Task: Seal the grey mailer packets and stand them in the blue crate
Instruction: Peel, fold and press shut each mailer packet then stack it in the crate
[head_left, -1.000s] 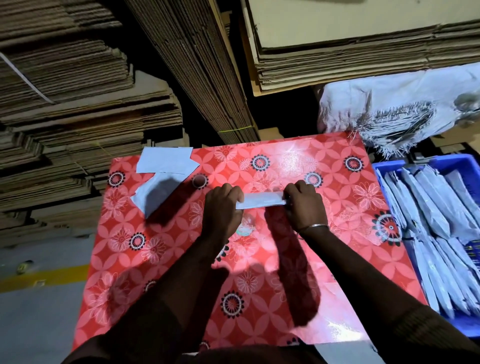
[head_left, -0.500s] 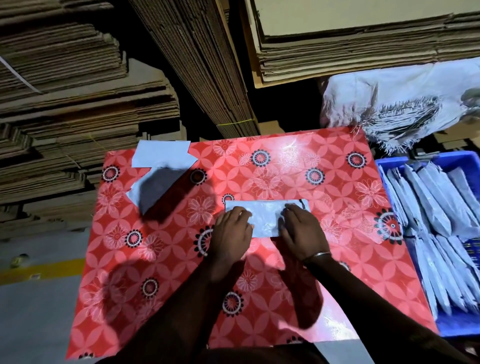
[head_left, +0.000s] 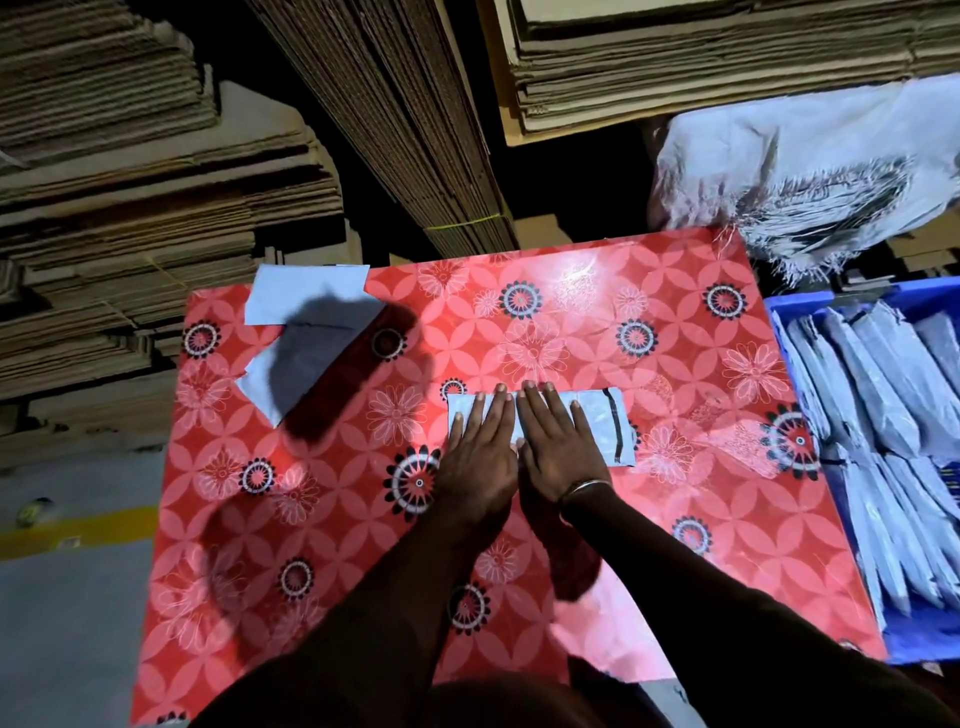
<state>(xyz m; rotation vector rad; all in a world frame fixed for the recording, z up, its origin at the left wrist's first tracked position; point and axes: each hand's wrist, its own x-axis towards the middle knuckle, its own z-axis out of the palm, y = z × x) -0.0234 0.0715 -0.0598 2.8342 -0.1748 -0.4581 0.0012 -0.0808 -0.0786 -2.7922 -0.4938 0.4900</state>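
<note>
Both hands flat on one grey mailer packet, centre of the red floral table.

The left hand (head_left: 480, 452) and right hand (head_left: 558, 447) lie side by side, palms down, fingers straight and together, pressing the grey mailer packet (head_left: 605, 423) onto the table (head_left: 675, 545); neither hand curls round anything. The packet lies flat, long side across the frame; its right end, with a dark strip running across it, shows clear of the right hand. A thin bangle (head_left: 584, 488) sits on the right wrist. The blue crate (head_left: 795, 304) is at the right edge of the frame, beside the table, filled with grey packets (head_left: 872, 395) standing on edge in rows. Two pale sheets (head_left: 306, 296) lie at the table's upper left, partly in shadow. Stacked flat cardboard (head_left: 156, 208) fills the top of the frame; a frayed white sack (head_left: 805, 156) sits upper right.
</note>
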